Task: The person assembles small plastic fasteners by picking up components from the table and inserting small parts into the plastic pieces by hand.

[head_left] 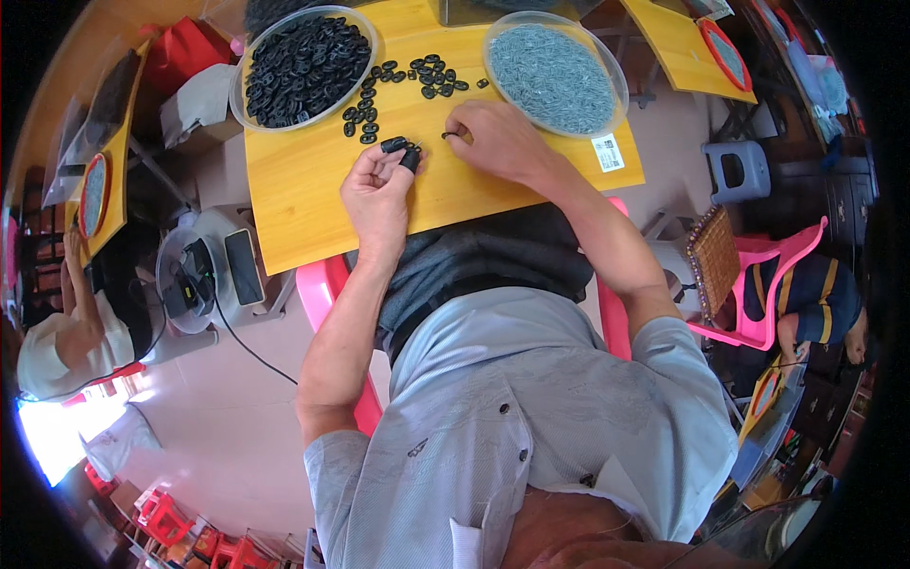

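Note:
My left hand (377, 190) pinches two small black ring-shaped parts (402, 150) just above the yellow wooden table (313, 204). My right hand (498, 137) rests on the table beside it, fingers closed on a tiny dark piece (448, 135). A row of loose black rings (403, 81) lies just beyond both hands. A clear round bowl of black rings (303, 64) stands at the far left, and a clear round bowl of thin grey metal pins (553, 71) stands at the far right.
A pink plastic chair (327, 284) holds me. To the left a person sits at another yellow table (112, 156), with a stool carrying a phone (243, 266). A grey stool (735, 171) and another seated person on a pink chair (758, 284) are to the right.

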The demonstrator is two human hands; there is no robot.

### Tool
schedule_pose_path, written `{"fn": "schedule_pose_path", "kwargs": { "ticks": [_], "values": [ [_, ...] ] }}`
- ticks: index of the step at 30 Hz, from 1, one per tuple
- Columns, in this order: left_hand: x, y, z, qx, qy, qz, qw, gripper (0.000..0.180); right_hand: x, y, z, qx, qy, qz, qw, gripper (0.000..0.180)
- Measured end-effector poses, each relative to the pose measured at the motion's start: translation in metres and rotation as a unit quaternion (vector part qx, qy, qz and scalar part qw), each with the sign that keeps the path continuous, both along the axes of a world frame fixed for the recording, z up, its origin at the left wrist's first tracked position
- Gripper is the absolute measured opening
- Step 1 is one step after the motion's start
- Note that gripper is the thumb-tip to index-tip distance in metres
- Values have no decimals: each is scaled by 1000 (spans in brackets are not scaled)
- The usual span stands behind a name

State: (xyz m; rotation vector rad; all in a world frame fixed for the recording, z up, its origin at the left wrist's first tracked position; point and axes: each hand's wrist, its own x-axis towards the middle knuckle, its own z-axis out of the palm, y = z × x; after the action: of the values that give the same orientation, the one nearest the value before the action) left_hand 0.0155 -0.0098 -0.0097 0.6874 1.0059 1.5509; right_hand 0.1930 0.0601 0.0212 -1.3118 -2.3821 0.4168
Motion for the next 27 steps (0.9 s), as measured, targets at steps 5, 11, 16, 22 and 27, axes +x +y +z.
{"fn": "schedule_pose_path", "kwargs": {
  "ticks": [5, 11, 16, 22, 27],
  "values": [
    [-3, 5, -12, 33, 26, -8, 999, 20, -7, -12, 12, -112, 90, 11, 990, 14],
    [-3, 5, -10, 22, 64, -36, 997, 19, -4, -14, 6, -191, 215, 34, 957, 12],
    [-2, 5, -2, 4, 10, -60, 998, 19, -3, -10, 1, -363, 372, 35, 854, 17],
    [-2, 7, -4, 3, 22, -45, 999, 20, -1, -7, 4, -339, 371, 19, 864, 20],
    [-1, 7, -2, -15, 11, -41, 999, 18, 1, -7, 0, -326, 375, 33, 867, 19]
  ]
}}
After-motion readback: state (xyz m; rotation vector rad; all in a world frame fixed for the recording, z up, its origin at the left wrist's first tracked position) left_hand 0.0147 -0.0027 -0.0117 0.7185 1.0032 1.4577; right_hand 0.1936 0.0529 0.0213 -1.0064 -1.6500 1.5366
